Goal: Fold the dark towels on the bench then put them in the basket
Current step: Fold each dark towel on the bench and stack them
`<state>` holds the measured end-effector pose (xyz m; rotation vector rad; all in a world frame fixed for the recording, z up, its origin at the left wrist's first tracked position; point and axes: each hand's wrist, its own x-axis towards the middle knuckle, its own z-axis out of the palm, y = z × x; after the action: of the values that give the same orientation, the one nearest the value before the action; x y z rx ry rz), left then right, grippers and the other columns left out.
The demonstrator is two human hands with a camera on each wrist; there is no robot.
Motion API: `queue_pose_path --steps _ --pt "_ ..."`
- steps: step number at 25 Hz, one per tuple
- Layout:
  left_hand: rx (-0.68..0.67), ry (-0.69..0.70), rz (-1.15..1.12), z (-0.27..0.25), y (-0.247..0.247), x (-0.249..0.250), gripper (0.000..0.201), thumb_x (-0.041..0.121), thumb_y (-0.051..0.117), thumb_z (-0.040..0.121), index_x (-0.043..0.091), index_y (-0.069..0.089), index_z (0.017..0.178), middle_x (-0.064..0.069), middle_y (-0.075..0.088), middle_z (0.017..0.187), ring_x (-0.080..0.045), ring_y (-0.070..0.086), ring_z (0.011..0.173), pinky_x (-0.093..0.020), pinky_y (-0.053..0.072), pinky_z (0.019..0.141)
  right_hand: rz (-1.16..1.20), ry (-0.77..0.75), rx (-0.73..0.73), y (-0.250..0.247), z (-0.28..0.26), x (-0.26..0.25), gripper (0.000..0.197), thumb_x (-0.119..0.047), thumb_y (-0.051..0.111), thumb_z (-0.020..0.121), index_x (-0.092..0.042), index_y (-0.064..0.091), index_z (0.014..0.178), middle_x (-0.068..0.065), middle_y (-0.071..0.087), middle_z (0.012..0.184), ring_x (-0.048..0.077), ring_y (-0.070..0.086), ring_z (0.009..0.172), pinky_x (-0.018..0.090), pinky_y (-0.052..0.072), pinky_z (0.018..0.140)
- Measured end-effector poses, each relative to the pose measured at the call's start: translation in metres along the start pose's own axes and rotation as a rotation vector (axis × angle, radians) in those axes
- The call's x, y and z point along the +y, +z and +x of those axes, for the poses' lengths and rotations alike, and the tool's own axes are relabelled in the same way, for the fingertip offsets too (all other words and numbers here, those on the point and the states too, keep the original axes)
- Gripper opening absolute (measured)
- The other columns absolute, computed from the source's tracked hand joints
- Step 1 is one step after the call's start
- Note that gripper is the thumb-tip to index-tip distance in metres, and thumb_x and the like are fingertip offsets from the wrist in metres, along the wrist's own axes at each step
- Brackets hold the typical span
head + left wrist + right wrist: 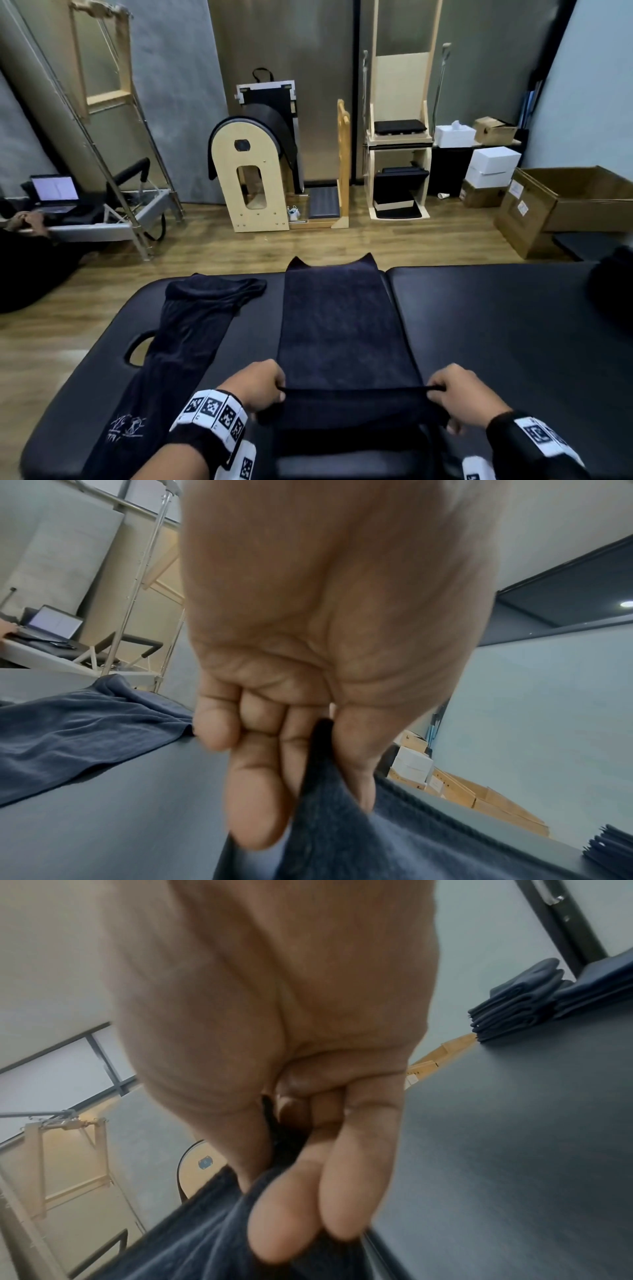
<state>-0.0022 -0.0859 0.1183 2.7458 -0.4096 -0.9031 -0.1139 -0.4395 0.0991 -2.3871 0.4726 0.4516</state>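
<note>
A dark navy towel (342, 325) lies lengthwise down the middle of the black bench (496, 325), its near end lifted and stretched between my hands. My left hand (263, 385) pinches the near left corner between thumb and fingers; in the left wrist view the towel (342, 831) runs up between thumb and fingers (260, 791). My right hand (452, 390) pinches the near right corner, and the right wrist view shows the towel (192, 1231) caught between thumb and fingers (308, 1204). A second dark towel (191, 329) lies rumpled on the bench's left side. No basket is in view.
A stack of folded dark towels (517, 1007) sits at the bench's far right end. Beyond the bench are wooden exercise equipment (253, 171), cardboard boxes (565, 209) and white boxes (493, 168) on the floor. At far left a person's hand (27, 221) rests near a laptop (56, 192).
</note>
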Motion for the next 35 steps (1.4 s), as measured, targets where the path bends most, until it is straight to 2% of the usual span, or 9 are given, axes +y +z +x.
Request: queue_pose_path --steps 8,12,16,20,24,27,29,32,35 --pt "-0.003 -0.007 -0.054 -0.005 -0.005 -0.001 0.024 0.022 0.066 0.089 0.021 0.062 0.066 0.004 0.064 0.066 -0.008 0.055 0.046 -0.018 0.042 0.045 -0.035 0.018 -0.168 -0.002 0.0 -0.001 0.018 -0.016 0.063 0.092 -0.013 0.065 0.074 0.004 0.066 0.059 0.023 0.066 0.046 0.027 0.048 0.04" --pt "0.166 0.006 -0.08 0.028 -0.036 0.0 0.024 0.023 0.064 0.092 0.021 0.061 0.068 0.0 0.067 0.071 -0.014 0.062 0.054 -0.021 0.044 0.048 0.019 -0.038 -0.011 -0.022 0.034 -0.02 0.013 -0.013 0.069 0.09 -0.01 0.065 0.079 0.006 0.071 0.065 0.024 0.071 0.048 0.028 0.052 0.043" --pt "0.293 0.01 -0.141 0.086 -0.077 -0.003 0.015 0.025 0.064 0.091 0.026 0.064 0.076 0.001 0.071 0.085 -0.017 0.066 0.08 -0.028 0.051 0.066 0.021 -0.054 0.052 -0.052 0.093 -0.048 0.015 -0.01 0.071 0.089 -0.013 0.069 0.074 0.012 0.072 0.059 0.023 0.072 0.051 0.036 0.062 0.054" --pt "0.349 0.01 -0.147 0.147 -0.11 -0.014 0.014 0.024 0.065 0.09 0.025 0.067 0.075 -0.001 0.072 0.084 -0.022 0.067 0.087 -0.033 0.055 0.078 -0.039 -0.064 0.152 -0.078 0.157 -0.08 0.018 -0.004 0.066 0.089 -0.015 0.067 0.074 0.011 0.072 0.06 0.018 0.071 0.049 0.026 0.057 0.048" --pt "0.361 0.011 -0.11 0.213 -0.14 -0.026 0.015 0.023 0.067 0.087 0.029 0.063 0.074 -0.005 0.072 0.085 -0.027 0.066 0.09 -0.033 0.053 0.081 -0.099 -0.043 0.215 -0.092 0.22 -0.109 0.02 -0.007 0.07 0.088 -0.017 0.067 0.071 0.007 0.074 0.066 0.013 0.071 0.051 0.017 0.051 0.053" --pt "0.336 0.008 -0.073 0.257 -0.157 -0.031 0.006 0.021 0.068 0.087 0.025 0.07 0.083 -0.006 0.073 0.089 -0.03 0.067 0.091 -0.035 0.054 0.079 -0.146 -0.033 0.217 -0.097 0.265 -0.117 0.014 -0.013 0.072 0.087 -0.022 0.072 0.077 0.006 0.075 0.078 0.024 0.073 0.08 0.026 0.053 0.077" --pt "0.335 0.003 -0.053 0.29 -0.165 -0.032 0.005 0.02 0.068 0.086 0.022 0.07 0.082 -0.007 0.072 0.087 -0.03 0.066 0.089 -0.034 0.053 0.076 -0.183 -0.034 0.216 -0.097 0.3 -0.114 0.006 -0.016 0.073 0.087 -0.019 0.077 0.087 0.004 0.072 0.082 0.027 0.068 0.093 0.026 0.046 0.08" --pt "0.305 -0.007 -0.036 0.324 -0.163 -0.034 0.003 0.017 0.069 0.086 0.017 0.069 0.083 -0.01 0.071 0.088 -0.03 0.064 0.089 -0.033 0.052 0.076 -0.181 -0.053 0.193 -0.089 0.345 -0.102 0.006 -0.016 0.074 0.087 -0.017 0.078 0.091 0.004 0.073 0.085 0.025 0.068 0.093 0.023 0.043 0.08" --pt "0.233 -0.076 -0.017 0.363 -0.152 -0.04 0.006 0.018 0.068 0.087 0.019 0.064 0.082 -0.013 0.07 0.092 -0.034 0.065 0.092 -0.036 0.054 0.078 -0.184 -0.048 0.13 -0.07 0.394 -0.09 0.006 -0.016 0.074 0.087 -0.022 0.074 0.084 0.001 0.071 0.077 0.026 0.07 0.084 0.029 0.053 0.084"
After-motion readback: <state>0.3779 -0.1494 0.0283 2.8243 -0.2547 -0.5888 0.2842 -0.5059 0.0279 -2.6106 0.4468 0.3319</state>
